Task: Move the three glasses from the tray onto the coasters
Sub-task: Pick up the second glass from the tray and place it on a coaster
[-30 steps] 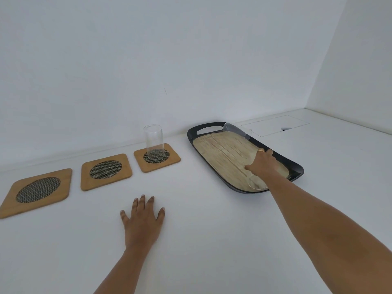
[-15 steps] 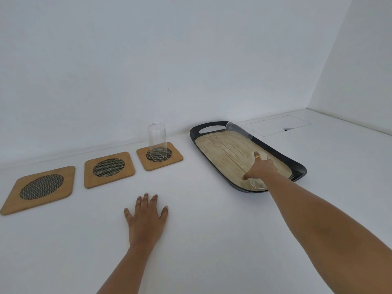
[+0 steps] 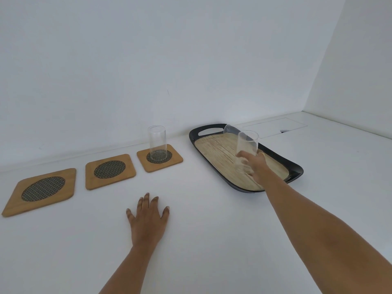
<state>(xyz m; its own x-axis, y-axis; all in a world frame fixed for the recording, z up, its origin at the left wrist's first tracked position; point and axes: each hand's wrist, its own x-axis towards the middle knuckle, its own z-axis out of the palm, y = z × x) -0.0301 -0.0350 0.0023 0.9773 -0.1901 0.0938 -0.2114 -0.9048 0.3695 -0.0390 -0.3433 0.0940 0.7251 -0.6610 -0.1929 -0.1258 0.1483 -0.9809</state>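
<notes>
Three square bamboo coasters with rounded corners sit in a row on a smooth white bench [image 3: 212, 240], each inlaid with a dark woven-mesh oval. The left coaster [image 3: 42, 190] and the middle coaster [image 3: 109, 171] are bare; the right coaster [image 3: 159, 158] carries a clear, straight-walled cylindrical glass [image 3: 157, 143], standing upright with its long axis vertical and its open mouth up.

To the right lies an oblong tray [image 3: 293, 166] with a glossy black raised rim, a cut-out handle at its far end and a pale wood-grain floor. Over the tray, the right hand [image 3: 257, 166] is wrapped around the lower part of a second clear glass [image 3: 247, 149], fingers closed on its wall from the far side. This held glass is close to upright, its long axis leaning slightly, mouth up, base down toward the tray floor; whether the base touches the tray cannot be told. A ring shows on one finger.

Behind it, at the tray's far end by the handle, part of a third clear glass [image 3: 231, 129] shows, tilted; its base is hidden by the held glass.

The left hand [image 3: 147, 221] lies palm down on the bench in front of the coasters, fingers spread and gripping nothing. A white wall [image 3: 169, 60] backs the bench, and a flush rectangular panel [image 3: 275, 126] is set in the surface beyond the tray.
</notes>
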